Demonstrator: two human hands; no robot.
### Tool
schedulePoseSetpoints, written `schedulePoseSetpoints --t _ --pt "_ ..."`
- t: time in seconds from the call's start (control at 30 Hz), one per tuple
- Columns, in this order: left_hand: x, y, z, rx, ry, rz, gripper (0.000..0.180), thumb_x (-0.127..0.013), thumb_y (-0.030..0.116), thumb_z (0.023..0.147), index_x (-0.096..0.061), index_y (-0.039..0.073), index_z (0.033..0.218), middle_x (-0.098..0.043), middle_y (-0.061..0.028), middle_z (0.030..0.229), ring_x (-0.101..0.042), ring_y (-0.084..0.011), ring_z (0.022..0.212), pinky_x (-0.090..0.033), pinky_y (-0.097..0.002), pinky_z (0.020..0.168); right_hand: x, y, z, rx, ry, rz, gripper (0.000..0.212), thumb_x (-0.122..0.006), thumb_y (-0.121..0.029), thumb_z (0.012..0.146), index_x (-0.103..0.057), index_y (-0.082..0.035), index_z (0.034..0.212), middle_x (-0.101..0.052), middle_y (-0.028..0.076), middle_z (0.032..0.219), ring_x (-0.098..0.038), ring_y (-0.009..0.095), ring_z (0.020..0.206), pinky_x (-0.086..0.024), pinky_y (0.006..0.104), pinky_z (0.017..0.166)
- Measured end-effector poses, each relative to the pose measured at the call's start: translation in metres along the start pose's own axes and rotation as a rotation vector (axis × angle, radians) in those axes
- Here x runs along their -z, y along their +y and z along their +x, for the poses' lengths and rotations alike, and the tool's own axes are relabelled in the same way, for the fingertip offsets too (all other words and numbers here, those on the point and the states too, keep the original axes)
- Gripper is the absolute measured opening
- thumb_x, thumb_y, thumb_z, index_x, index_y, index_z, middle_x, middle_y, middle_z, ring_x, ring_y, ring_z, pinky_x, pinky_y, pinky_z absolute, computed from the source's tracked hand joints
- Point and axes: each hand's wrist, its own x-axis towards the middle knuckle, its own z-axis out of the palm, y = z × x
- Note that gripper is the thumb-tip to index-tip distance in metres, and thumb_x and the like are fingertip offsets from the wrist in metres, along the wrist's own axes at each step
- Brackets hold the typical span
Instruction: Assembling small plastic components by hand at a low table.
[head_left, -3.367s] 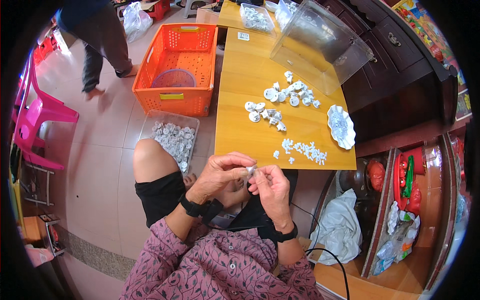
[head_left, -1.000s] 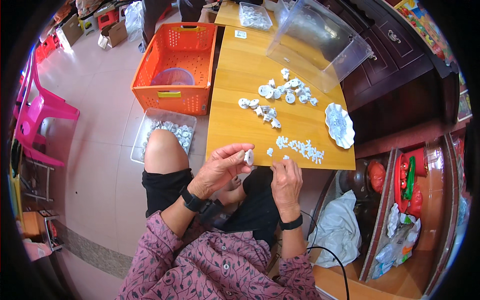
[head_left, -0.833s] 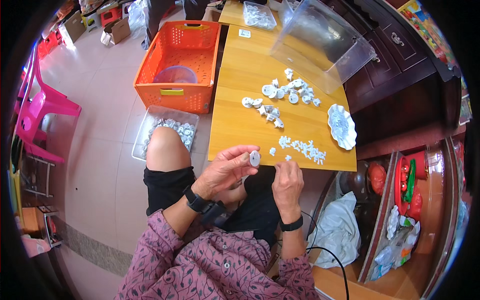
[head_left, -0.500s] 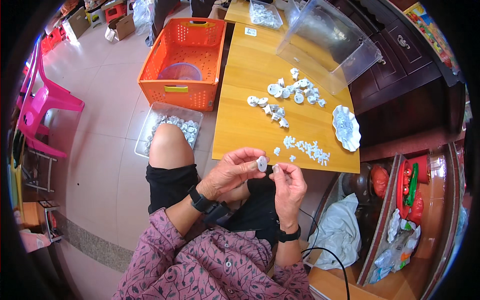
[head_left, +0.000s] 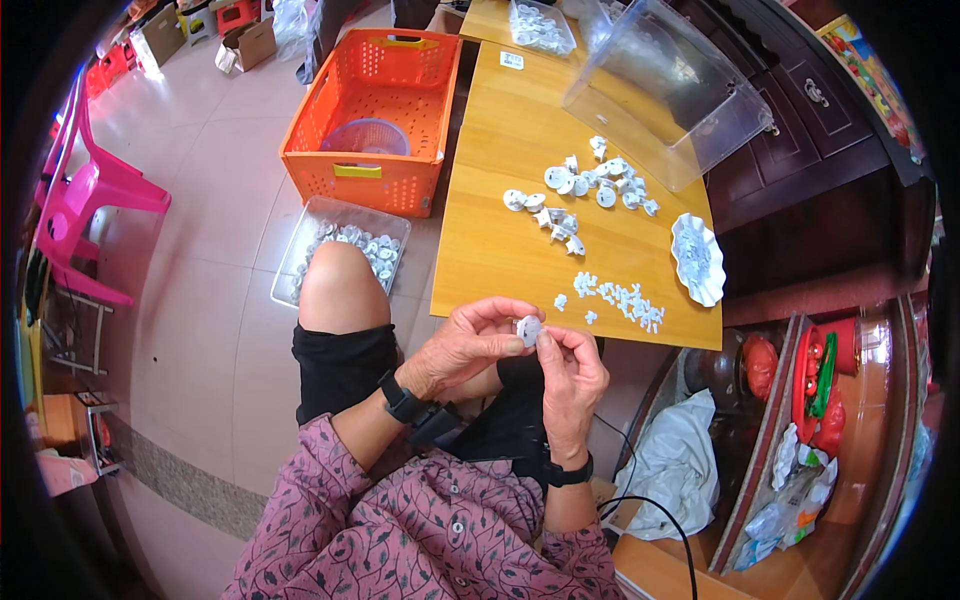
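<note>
Just past the table's near edge, my left hand pinches a small round white plastic piece between thumb and fingers, its flat face turned up. My right hand is closed in a pinch, its thumb and forefinger up against the right edge of that piece. Whatever those fingertips may hold is hidden. On the yellow wooden table, tiny white plastic parts lie scattered near my hands. Farther back sits a loose heap of larger white round pieces with stems.
A white scalloped dish of small clear bits stands at the table's right. Behind it is a tilted clear plastic bin. Left of the table are an orange crate, a clear tub of round pieces and a pink chair.
My right hand's fingertips have come left onto the round white piece, which were apart from it before. The left hand still holds the piece, now tilted slightly differently. The whole view has shifted a little.
</note>
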Motion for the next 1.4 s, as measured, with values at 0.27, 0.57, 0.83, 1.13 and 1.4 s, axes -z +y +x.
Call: schedulePoseSetpoints --t 0.27,0.57,0.83,1.13,1.4 --pt "-0.005 0.002 -0.001 0.047 0.038 -0.062 0.037 -0.066 0.005 0.095 -0.060 0.001 0.131 -0.066 -0.0109 0.116 -0.066 -0.0179 0.101 -0.058 -0.0325 0.088 0.006 0.003 -0.001 0.074 0.006 -0.002 0.005 -0.067 0.001 0.092 -0.066 0.002 0.096 -0.061 0.004 0.098 -0.059 0.009 0.083 -0.049 0.0235 0.074" --pt "-0.003 -0.001 -0.002 0.068 0.030 -0.051 0.035 -0.065 0.009 0.096 -0.061 0.000 0.130 -0.067 -0.0128 0.115 -0.069 -0.0182 0.093 -0.061 -0.0306 0.084 -0.001 0.002 -0.004 0.021 0.013 0.109 0.005 -0.067 -0.001 0.094 -0.066 0.003 0.097 -0.061 0.004 0.099 -0.061 0.010 0.089 -0.049 0.0233 0.079" --pt "-0.002 -0.001 -0.003 0.087 0.049 -0.015 0.035 -0.065 0.013 0.097 -0.061 0.001 0.130 -0.066 -0.0125 0.120 -0.067 -0.0189 0.102 -0.059 -0.0311 0.086 -0.001 0.007 -0.007 0.061 0.012 0.095 0.005 -0.067 -0.002 0.094 -0.065 0.003 0.095 -0.062 0.005 0.098 -0.061 0.010 0.088 -0.050 0.0236 0.079" --pt "-0.001 -0.004 -0.002 0.081 0.047 0.036 0.041 -0.069 0.004 0.092 -0.059 -0.001 0.131 -0.066 -0.0143 0.120 -0.067 -0.0206 0.104 -0.059 -0.0316 0.087 0.005 0.009 -0.008 0.091 0.076 -0.078 0.006 -0.068 -0.002 0.092 -0.065 0.003 0.093 -0.062 0.006 0.093 -0.060 0.010 0.078 -0.049 0.0236 0.070" --pt "-0.003 -0.003 -0.002 0.082 0.061 0.051 0.041 -0.070 0.004 0.091 -0.059 -0.001 0.131 -0.066 -0.0132 0.119 -0.067 -0.0196 0.104 -0.059 -0.0309 0.087 0.003 0.009 -0.010 0.095 0.047 -0.112 0.005 -0.067 -0.001 0.092 -0.064 0.002 0.090 -0.062 0.006 0.091 -0.060 0.010 0.077 -0.049 0.0238 0.069"
